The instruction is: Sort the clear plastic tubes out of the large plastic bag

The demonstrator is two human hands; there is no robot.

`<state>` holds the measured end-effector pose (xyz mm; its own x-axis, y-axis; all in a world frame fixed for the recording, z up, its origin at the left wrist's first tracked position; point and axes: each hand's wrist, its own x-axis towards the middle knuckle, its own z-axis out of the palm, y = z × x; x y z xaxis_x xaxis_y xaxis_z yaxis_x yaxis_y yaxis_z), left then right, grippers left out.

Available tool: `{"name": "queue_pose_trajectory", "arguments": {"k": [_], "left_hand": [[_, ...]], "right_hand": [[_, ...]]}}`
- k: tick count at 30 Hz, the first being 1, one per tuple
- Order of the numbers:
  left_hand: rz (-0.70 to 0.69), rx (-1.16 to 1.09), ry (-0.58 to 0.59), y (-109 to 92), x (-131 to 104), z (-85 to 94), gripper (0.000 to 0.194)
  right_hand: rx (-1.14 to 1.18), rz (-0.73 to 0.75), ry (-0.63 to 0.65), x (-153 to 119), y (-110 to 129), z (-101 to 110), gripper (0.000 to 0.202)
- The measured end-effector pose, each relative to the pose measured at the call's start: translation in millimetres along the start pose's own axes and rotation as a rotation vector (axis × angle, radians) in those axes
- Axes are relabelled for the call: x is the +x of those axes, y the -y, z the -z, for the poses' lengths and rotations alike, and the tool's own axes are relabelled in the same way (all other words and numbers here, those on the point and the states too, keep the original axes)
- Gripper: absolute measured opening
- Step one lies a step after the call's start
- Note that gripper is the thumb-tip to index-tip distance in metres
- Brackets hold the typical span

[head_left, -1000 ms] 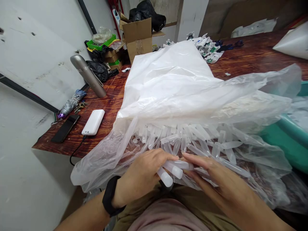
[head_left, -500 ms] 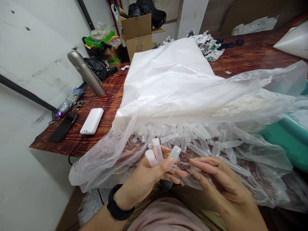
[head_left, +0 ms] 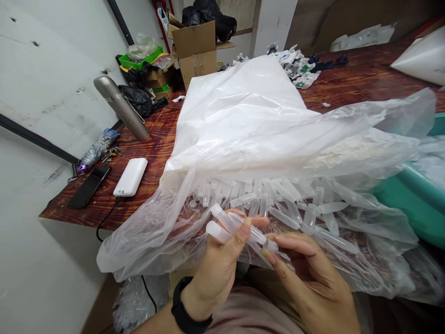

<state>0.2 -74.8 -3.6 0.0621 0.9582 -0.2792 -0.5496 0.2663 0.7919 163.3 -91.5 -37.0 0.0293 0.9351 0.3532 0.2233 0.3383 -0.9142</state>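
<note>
Three translucent plastic tubes are in my left hand, its thumb pressed over them. Two of the tubes point up and to the left, while another tube slants down to the right. At that tube's lower end, my right hand pinches a small clear piece between thumb and fingers. Just beyond my hands, many similar tubes lie loose in the mouth of a large clear plastic bag.
The bag's white bulk lies on the wooden table. On the left are a phone, a white power bank with a cable and a grey flask. A teal basin stands right; a cardboard box is behind.
My right hand has moved left to meet the tube in my left hand and now pinches its end. The tube in my left hand has turned to slant down to the right.
</note>
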Motion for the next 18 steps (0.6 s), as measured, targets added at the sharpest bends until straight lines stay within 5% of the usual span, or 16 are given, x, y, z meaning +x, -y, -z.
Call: {"name": "queue_pose_trajectory", "arguments": {"k": [8,18], "left_hand": [[-0.075,0.109,-0.042,24.4,-15.8,8.2,0.034],[-0.025,0.095,-0.218,32.3,-7.0,14.2,0.047]], "right_hand": [[0.062,-0.119,-0.004,-2.7,1.2,-15.3,0.009],[-0.042,-0.078,0.290,7.6,20.2,-1.2,0.036]]}}
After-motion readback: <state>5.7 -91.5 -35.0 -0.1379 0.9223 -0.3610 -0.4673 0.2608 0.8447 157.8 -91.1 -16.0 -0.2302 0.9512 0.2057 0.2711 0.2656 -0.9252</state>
